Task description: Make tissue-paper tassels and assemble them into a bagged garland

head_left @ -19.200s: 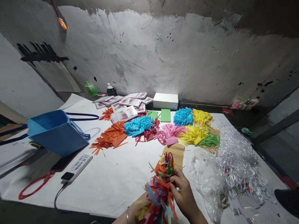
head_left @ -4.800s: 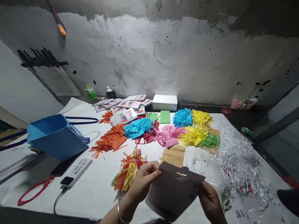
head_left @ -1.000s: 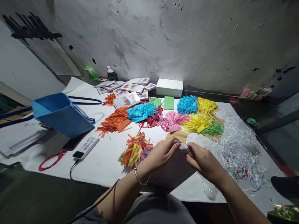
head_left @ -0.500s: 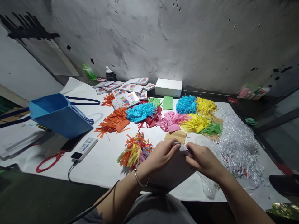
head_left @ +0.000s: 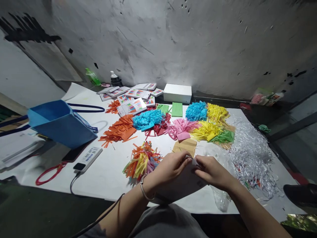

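Near the table's front edge, my left hand point(head_left: 174, 167) and my right hand point(head_left: 210, 170) pinch the top of a white box point(head_left: 180, 185) that stands tilted close to my body. Their fingertips nearly meet at its upper edge. A multicoloured bundle of paper strips point(head_left: 142, 162) lies left of my left hand. Just beyond the fingers is a tan paper piece point(head_left: 184, 147). Clear plastic point(head_left: 221, 198) lies under and beside my right forearm.
Fringed paper bundles in orange point(head_left: 120, 129), blue point(head_left: 148, 119), pink point(head_left: 182, 127) and yellow point(head_left: 208, 129) cross the white table. White shreds point(head_left: 250, 152) lie right, a blue bag point(head_left: 61, 124) left. Behind are flat printed boxes point(head_left: 132, 105) and a white box point(head_left: 177, 93).
Both hands keep their grip on the box, with the fingertips slightly closer together and the box's top tilted a little differently. The whole view has shifted slightly.
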### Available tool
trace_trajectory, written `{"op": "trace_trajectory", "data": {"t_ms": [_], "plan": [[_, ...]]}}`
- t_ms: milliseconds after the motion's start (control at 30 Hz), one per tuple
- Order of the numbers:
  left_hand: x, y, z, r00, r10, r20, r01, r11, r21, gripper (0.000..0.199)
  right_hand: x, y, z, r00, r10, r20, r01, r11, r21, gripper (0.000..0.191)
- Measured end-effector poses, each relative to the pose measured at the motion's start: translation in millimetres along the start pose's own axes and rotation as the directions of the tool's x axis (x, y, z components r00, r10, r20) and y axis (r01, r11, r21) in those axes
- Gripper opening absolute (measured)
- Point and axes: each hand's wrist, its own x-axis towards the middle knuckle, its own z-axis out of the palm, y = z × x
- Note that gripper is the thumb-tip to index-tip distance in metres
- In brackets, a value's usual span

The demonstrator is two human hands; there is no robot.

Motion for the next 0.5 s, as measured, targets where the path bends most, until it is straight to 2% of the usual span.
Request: {"op": "trace_trajectory", "data": {"t_ms": [167,267,333,400,500], "plan": [[-2,-5,-1.0,0.999,0.002,-0.034,-0.001,1.0,0.029,0.022,-7,10,6,0.998,0.06,0.024,-0.063,0.986,0.153,0.023],[-3,-8,-1.4,0.999,0.024,-0.021,-0.025,0.999,-0.032,0.022,-11,12,15,0.994,0.09,-0.058,-0.082,0.988,0.131,0.031],[-4,-12,-1.8,1.0,0.009,-0.018,-0.011,0.994,-0.109,0.024,-14,12,19,0.995,0.093,-0.033,-0.087,0.984,0.154,0.032],[-5,-17,-2.6,0.999,-0.026,-0.021,0.021,0.974,-0.225,0.029,-19,11,20,0.996,0.082,0.04,-0.089,0.977,0.196,0.032],[-8,-25,-4.4,0.996,-0.092,-0.009,0.08,0.912,-0.403,0.037,-27,10,18,0.995,0.056,0.084,-0.073,0.974,0.216,0.031]]}}
